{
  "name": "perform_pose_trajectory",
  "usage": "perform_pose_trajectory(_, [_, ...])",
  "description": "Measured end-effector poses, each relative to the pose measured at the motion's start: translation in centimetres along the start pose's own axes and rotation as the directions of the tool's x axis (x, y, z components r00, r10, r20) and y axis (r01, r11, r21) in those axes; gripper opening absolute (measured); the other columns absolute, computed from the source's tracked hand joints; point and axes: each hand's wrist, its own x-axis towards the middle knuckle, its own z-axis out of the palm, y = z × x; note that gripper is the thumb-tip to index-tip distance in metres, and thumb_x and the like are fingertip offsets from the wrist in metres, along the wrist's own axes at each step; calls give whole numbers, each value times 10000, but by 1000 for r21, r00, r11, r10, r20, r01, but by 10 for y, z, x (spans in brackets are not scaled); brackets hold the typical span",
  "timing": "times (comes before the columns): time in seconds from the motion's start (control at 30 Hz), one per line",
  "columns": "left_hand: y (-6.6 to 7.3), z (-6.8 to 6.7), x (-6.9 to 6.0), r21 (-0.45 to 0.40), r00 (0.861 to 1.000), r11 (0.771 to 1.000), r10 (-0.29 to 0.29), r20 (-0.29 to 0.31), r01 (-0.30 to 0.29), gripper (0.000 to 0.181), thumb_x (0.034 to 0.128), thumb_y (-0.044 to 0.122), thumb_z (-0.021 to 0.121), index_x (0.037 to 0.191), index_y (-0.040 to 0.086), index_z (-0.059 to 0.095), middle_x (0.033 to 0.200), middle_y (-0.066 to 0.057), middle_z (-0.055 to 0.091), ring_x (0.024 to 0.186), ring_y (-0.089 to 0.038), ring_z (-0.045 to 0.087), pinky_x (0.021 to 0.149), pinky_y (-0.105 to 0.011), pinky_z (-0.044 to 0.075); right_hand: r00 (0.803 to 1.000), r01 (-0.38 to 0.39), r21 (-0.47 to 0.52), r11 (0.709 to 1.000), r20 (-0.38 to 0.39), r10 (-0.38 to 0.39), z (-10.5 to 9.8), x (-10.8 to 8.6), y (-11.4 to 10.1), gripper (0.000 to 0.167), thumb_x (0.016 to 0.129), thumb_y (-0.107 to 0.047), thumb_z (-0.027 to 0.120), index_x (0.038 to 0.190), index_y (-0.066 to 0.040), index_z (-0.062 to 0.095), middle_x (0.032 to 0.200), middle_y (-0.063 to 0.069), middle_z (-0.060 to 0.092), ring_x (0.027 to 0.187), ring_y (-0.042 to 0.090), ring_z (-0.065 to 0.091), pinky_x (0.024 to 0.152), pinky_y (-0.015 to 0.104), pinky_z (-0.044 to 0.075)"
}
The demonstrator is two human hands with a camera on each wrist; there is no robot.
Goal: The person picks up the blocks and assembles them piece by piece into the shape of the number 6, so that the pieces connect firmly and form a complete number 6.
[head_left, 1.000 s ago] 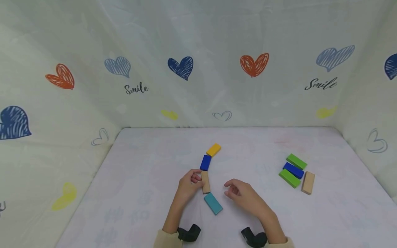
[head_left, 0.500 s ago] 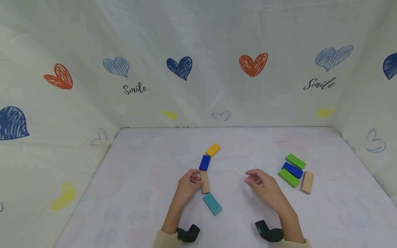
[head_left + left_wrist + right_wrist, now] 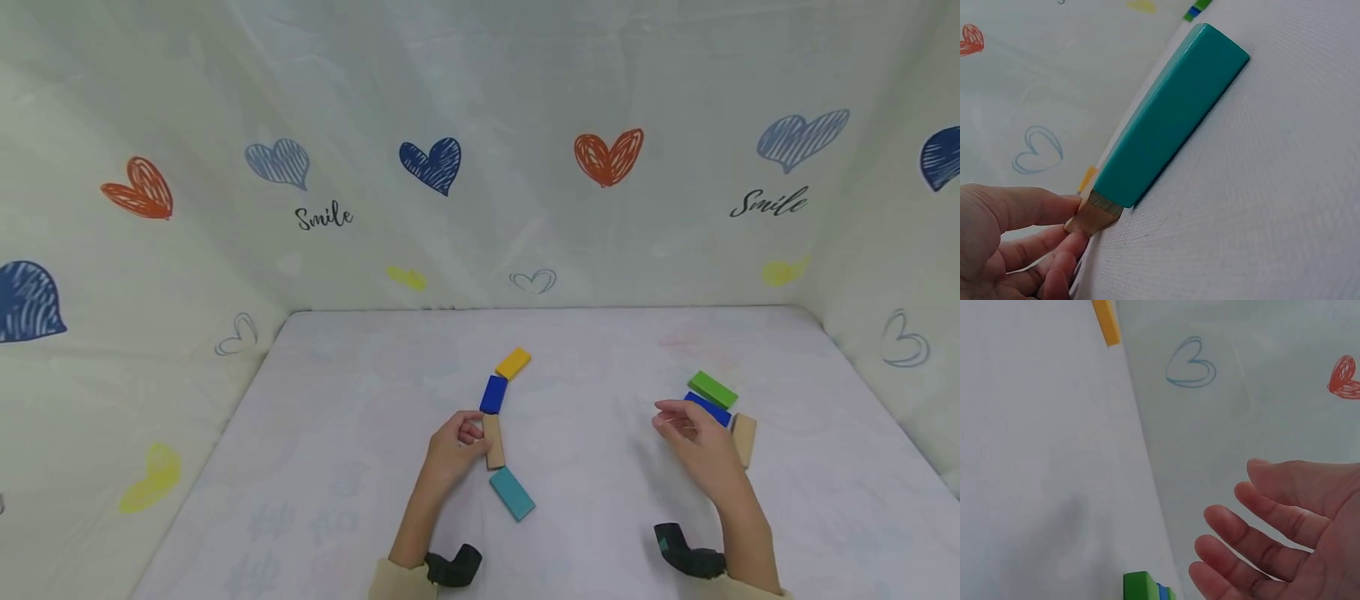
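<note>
My left hand [image 3: 452, 448] pinches the plain wooden block [image 3: 493, 442] along its side, thumb near one end and fingers near the other. That block lies in a curved row: a blue block [image 3: 493, 394] and a yellow block [image 3: 513, 364] beyond it, a teal block [image 3: 512, 493] on the near side. In the left wrist view the teal block [image 3: 1172, 119] meets the wooden one end to end. Over the right-hand group hovers my right hand [image 3: 701, 450], fingers loosely bent around nothing. It covers part of a second blue block [image 3: 708, 408] and hides the nearer green block in the head view.
Beside the right hand lie a far green block [image 3: 712, 389] and another plain wooden block [image 3: 743, 439]. A white cloth covers the table [image 3: 360, 392]. Behind it rises a curtain [image 3: 525, 225] printed with hearts. Each wrist wears a black camera mount [image 3: 453, 567].
My right hand has moved right, from beside the row to above the right-hand group. The left hand stays on the wooden block. The blocks have not visibly moved.
</note>
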Motion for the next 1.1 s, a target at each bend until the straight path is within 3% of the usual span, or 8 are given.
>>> perform_pose_trajectory(0.17, [-2,1,1,-2,1000,1000,-7,0,7,393,791,105,687,1170,64,588,879,-38,582,817,-160,488,687,-272,405,999,-15,2,1000,-36,15,-8,-1,11,406,922,-295,559,1209,-8,542,1121,172,591,947,34,499,770,61,392])
perform_pose_trajectory(0.23, [-2,1,1,-3,1000,1000,-16,0,16,390,793,111,687,1169,72,589,880,-32,581,816,-157,486,690,-271,404,999,-22,1,1000,-49,23,-12,-2,15,414,916,-289,571,1208,3,542,1131,192,590,939,36,502,721,16,348])
perform_pose_trajectory(0.3, [-2,2,1,-3,1000,1000,-18,0,18,390,793,110,688,1169,74,589,882,-32,582,816,-155,486,689,-270,403,998,-49,-8,999,-50,49,-14,-2,20,431,915,-294,570,1218,11,534,1150,209,579,978,106,523,737,66,376])
perform_pose_trajectory(0.4, [-3,2,1,-7,1000,1000,-20,2,20,387,794,106,687,1167,73,588,884,-35,581,817,-157,485,686,-270,405,992,-124,-17,992,-28,123,-17,-2,27,477,921,-315,554,1248,29,502,1202,243,522,1063,330,495,840,277,449])
perform_pose_trajectory(0.47, [-2,2,1,-9,1000,1000,-21,3,21,387,794,103,687,1167,72,588,886,-37,582,819,-159,486,689,-271,405,984,-179,-27,984,-17,178,-17,-1,31,490,925,-309,545,1268,36,482,1236,260,473,1094,381,460,869,444,435])
perform_pose_trajectory(0.53, [-2,2,1,-6,1000,1000,-19,3,19,387,796,101,686,1169,71,587,888,-38,582,821,-160,487,690,-270,407,976,-219,-27,975,-15,219,-17,1,34,487,924,-282,546,1278,44,470,1249,277,435,1106,407,431,882,537,395])
perform_pose_trajectory(0.83, [-1,1,0,-3,1000,1000,-18,0,18,388,796,100,688,1169,71,587,888,-38,582,817,-156,489,685,-263,407,968,-250,-66,966,-30,249,-15,3,42,461,886,-167,586,1275,57,476,1200,272,422,1032,388,414,807,484,403])
perform_pose_trajectory(1.1, [0,1,-1,-7,1000,1000,0,0,0,394,784,87,691,1164,56,589,893,-51,591,813,-147,491,682,-248,404,967,-256,-107,961,-45,252,-13,4,52,463,870,-127,594,1267,83,482,1029,210,423,935,331,389,707,368,339])
